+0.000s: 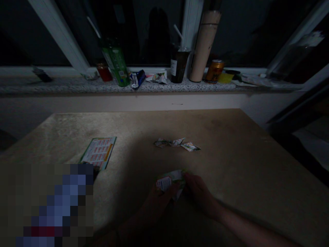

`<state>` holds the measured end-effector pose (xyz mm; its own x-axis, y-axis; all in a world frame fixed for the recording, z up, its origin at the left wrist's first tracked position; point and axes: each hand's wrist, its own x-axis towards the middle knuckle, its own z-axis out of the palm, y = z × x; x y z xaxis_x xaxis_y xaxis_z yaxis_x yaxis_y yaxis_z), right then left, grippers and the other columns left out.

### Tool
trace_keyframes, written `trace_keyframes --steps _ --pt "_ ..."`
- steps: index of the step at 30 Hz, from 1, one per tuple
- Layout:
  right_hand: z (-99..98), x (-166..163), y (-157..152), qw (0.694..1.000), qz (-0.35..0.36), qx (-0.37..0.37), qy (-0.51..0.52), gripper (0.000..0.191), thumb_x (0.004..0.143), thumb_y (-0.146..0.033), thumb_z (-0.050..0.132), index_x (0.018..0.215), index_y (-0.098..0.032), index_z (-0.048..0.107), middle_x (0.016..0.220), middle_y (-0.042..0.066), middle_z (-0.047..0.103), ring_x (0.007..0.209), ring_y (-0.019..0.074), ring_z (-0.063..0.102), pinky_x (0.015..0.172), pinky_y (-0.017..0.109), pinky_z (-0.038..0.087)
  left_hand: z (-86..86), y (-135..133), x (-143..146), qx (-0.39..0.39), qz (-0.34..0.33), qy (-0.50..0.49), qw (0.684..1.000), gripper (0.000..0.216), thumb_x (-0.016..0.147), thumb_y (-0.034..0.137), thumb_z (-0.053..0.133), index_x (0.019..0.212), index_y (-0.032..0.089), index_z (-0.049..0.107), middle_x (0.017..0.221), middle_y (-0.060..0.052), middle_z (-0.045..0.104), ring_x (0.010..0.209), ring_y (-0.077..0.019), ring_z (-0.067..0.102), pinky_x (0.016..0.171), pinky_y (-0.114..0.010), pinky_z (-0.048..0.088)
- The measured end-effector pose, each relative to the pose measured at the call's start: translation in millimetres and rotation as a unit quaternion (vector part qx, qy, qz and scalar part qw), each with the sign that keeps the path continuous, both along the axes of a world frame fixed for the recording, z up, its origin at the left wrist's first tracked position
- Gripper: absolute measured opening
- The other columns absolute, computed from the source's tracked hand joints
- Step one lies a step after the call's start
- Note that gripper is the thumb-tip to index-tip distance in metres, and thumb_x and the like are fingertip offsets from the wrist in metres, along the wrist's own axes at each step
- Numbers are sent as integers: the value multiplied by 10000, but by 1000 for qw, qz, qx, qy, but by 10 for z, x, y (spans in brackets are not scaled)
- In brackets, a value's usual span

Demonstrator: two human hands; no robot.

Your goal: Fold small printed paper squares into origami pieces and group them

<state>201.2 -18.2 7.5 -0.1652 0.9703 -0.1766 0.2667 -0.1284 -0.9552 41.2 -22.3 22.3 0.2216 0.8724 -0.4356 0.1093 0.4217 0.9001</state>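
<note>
Between my two hands is a piece of printed paper (pixel 177 175), partly folded, white and green with a block of small text. My left hand (pixel 158 199) grips its left and lower side, the thumb lying across it. At its right edge, the fingers of my right hand (pixel 196 185) are closed on the paper. The underside of the paper and some fingertips are hidden in the dark. Beyond my hands, several small folded paper pieces (pixel 177 141) lie in a row on the wooden table (pixel 231 164).
A printed sheet (pixel 100 151) lies on the table's left, near a pixelated area. Along the granite sill (pixel 154 88) stand a green bottle (pixel 117 65), a dark cup with a straw (pixel 179 67), a tall beige flask (pixel 205 48), an orange can (pixel 215 71) and crumpled wrappers (pixel 137 79).
</note>
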Motion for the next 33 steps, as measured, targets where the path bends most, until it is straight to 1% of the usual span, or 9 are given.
trace_keyframes --steps 4,7,10,13,18,20,23,27,33 --pt "21 -37 -17 997 -41 38 -56 522 816 -638 372 662 -190 591 634 19 540 634 166 466 633 281 415 42 -13 8 8 33 -16 999 379 718 494 630 863 145 641 815 -41 677 802 -223 613 705 -273 471" --pt "14 -44 -7 996 -68 49 -27 490 795 -632 436 671 -192 612 642 26 554 628 167 463 628 281 406 -6 -35 10 4 103 -6 995 408 714 536 612 807 139 620 760 -41 658 779 -221 608 701 -282 470" --pt "-7 -29 18 998 -59 16 32 499 820 -612 423 611 -180 561 573 3 490 550 141 411 533 261 368 -87 -49 5 -23 145 5 989 426 716 566 599 764 143 614 744 -45 643 760 -222 606 658 -278 471" --pt "5 -21 30 992 -23 -39 115 496 835 -595 421 608 -171 539 551 -11 471 507 120 393 496 244 355 -97 -48 2 -15 116 -8 993 422 732 566 579 772 150 635 709 -38 637 742 -215 602 644 -264 465" --pt "107 -46 8 984 3 -57 169 423 829 -556 478 792 -157 612 689 19 594 657 159 531 623 255 435 -21 -50 15 10 60 24 998 405 736 558 582 695 158 624 637 -13 593 692 -192 565 612 -239 438" --pt "111 -49 1 986 7 -52 161 420 840 -545 471 803 -153 616 709 24 605 694 167 546 636 254 442 -27 -56 25 3 73 14 997 424 744 577 560 714 157 607 673 -16 595 703 -193 560 603 -243 439" --pt "57 -39 2 987 -8 -57 150 410 842 -541 474 763 -161 609 684 15 596 671 162 545 634 251 448 -39 -53 25 17 139 6 990 456 722 611 552 732 157 597 727 -20 593 737 -199 546 637 -254 443" --pt "19 -37 9 980 -25 -78 182 417 818 -561 497 767 -167 624 653 8 593 633 158 549 661 266 462 16 -36 1 61 103 68 991 469 748 610 524 670 157 619 672 -24 573 693 -197 519 639 -255 420" --pt "100 -52 -4 970 34 -101 217 439 758 -560 587 943 -168 656 850 52 667 843 212 606 812 330 455 37 -61 -8 71 79 77 991 439 741 600 543 648 179 624 654 -15 570 717 -208 528 679 -258 413"
